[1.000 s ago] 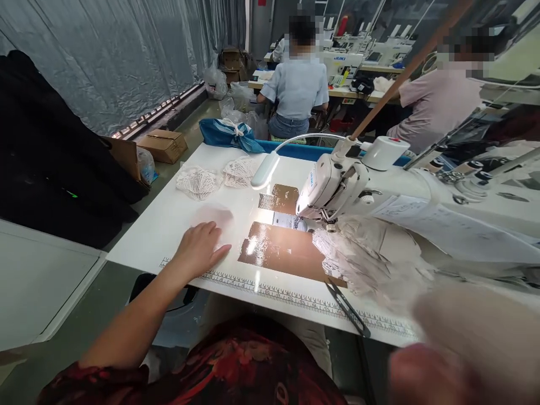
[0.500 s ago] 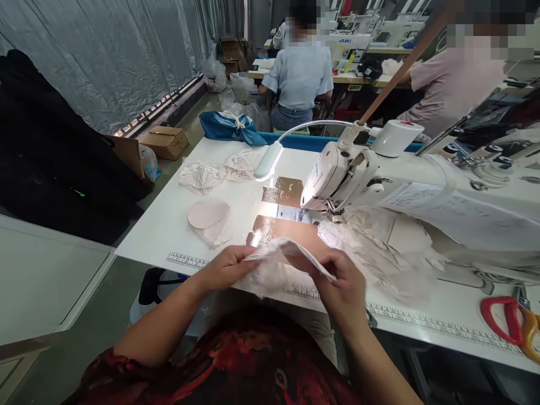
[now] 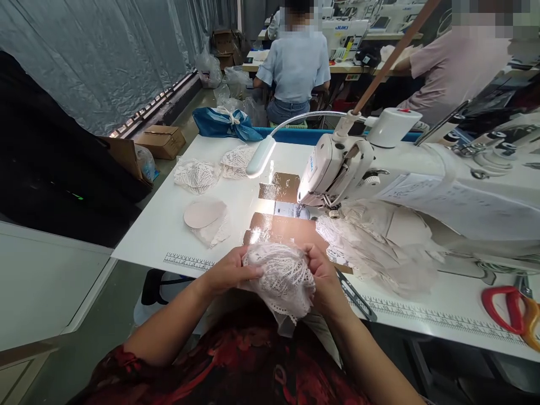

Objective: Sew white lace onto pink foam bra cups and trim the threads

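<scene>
- From the head camera, here we are: the left hand (image 3: 230,274) has its thumb laid over the near face of the white lace piece (image 3: 283,275), pinching its left edge, the other fingers partly hidden behind.
- And the right hand (image 3: 324,277) pinches the upper right edge between thumb and fingers (some fingertips are lost behind the cloth).
- The lace piece itself sits right between the two sets of fingers, its lace face bulging and a sheer tip hanging below them, at the near edge of the white table (image 3: 147,239).
- Out to the left beyond the left fingers, a beige oval pad (image 3: 204,214) lies on pale fabric; farther past it, two folded lace bundles (image 3: 196,175) rest side by side.
- Straight ahead of the fingers, there's the brown sheet (image 3: 289,229), and beyond it the sewing machine (image 3: 333,169), its lamp (image 3: 261,156) shining down.
- Just right of the right fingers lies a slim dark tool (image 3: 358,297); behind it, a heap of pale fabric (image 3: 390,256).
- Well to the right, scissors (image 3: 503,309) show red and orange handles!
</scene>
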`<state>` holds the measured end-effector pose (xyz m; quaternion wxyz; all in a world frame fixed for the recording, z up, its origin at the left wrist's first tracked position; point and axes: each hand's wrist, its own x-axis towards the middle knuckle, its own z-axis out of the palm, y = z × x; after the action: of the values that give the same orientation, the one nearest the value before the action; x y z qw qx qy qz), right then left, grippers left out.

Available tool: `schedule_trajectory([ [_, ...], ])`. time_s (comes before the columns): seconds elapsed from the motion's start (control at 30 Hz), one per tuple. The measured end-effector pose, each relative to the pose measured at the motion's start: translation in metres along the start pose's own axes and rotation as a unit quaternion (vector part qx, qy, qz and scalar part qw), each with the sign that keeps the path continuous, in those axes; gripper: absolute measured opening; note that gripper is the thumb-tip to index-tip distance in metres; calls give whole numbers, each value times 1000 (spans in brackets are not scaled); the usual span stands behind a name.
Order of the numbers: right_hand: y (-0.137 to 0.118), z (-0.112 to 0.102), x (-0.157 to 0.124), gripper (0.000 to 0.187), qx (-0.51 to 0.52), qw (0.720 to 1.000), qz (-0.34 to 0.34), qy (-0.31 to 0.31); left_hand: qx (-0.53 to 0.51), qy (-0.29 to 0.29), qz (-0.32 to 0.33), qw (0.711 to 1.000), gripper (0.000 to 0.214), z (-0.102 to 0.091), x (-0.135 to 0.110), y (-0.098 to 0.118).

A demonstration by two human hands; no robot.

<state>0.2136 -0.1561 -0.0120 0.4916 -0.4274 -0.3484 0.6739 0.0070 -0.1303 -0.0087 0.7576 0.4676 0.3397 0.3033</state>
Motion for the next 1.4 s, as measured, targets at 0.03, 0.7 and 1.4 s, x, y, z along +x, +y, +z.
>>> schedule_trajectory([
  [0.03, 1, -1, 2, 50, -3, 1000, -17, 19, -29, 12, -11, 999, 45, 0, 0, -3],
  [0.7, 0, -14, 2, 20, -133, 987, -88, 21, 136, 179, 176, 958, 46, -1, 7, 2],
  [1.4, -24, 10, 5, 24, -358, 911, -205, 2, 243, -32, 72, 967, 30, 9, 18, 32],
])
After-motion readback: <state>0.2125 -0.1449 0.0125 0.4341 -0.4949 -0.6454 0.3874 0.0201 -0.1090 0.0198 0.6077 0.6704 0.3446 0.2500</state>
